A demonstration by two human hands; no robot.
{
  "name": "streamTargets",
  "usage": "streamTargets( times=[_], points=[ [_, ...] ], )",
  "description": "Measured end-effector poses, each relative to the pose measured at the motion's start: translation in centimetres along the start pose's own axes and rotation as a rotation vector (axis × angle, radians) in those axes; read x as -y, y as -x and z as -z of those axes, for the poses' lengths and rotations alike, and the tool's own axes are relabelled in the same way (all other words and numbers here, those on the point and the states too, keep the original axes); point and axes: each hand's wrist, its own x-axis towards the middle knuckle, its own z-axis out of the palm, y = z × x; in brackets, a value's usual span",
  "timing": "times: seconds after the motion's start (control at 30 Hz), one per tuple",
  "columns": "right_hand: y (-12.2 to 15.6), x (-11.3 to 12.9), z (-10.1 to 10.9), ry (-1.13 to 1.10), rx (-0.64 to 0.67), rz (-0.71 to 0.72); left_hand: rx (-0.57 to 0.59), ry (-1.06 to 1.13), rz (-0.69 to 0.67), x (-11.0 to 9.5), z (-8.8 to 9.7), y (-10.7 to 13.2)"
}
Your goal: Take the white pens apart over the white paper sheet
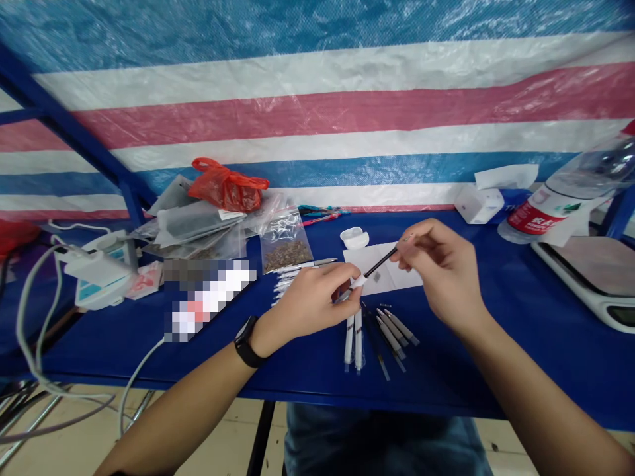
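My left hand (317, 297), with a black band on the wrist, is closed around a white pen barrel (358, 281). In my right hand (441, 264) a thin dark pen refill (381, 263) is pinched between thumb and fingers. The refill slants down to the left, its lower end at the barrel's mouth; how deep it sits I cannot tell. Below my hands lie two white pen barrels (358, 344), dark refills (380, 347) and several pale pen parts with clear tips (391, 332). Several white pens (284, 281) lie partly behind my left hand.
Behind my hands are a paper sheet (391, 281) and a small white case (354, 238). A bag of brown granules (288, 254), plastic packets (193, 225) and a red bag (228, 188) stand left. Right are a tissue pack (479, 205), bottle (538, 211) and scale (590, 264). Cables (24, 324) hang left.
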Motion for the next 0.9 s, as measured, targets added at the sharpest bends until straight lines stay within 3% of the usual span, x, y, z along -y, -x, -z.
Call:
streamTargets(
  times=[0.17, 0.37, 0.47, 0.7, 0.9],
  points=[
    [-0.4, 1.1, 1.3, 0.217, 0.366, -0.116, -0.007, -0.081, 0.077, 0.1, 0.0, -0.1],
    [-1.0, 0.7, 3.5, 0.714, 0.786, -0.255, -0.051, -0.167, 0.12, 0.5, 0.0, -0.1],
    [-0.8, -0.2, 3.3, 0.866, 0.832, -0.239, -0.054, -0.177, 0.123, 0.7, 0.0, -0.1],
    [-0.5, -0.4, 2.1, 0.912, 0.9, -0.305, -0.038, -0.18, 0.138, 0.6, -0.1, -0.1],
    [-0.1, -0.3, 1.1, 0.993, 0.847, -0.28, -0.026, -0.172, 0.142, 0.4, -0.2, -0.1]
  ],
)
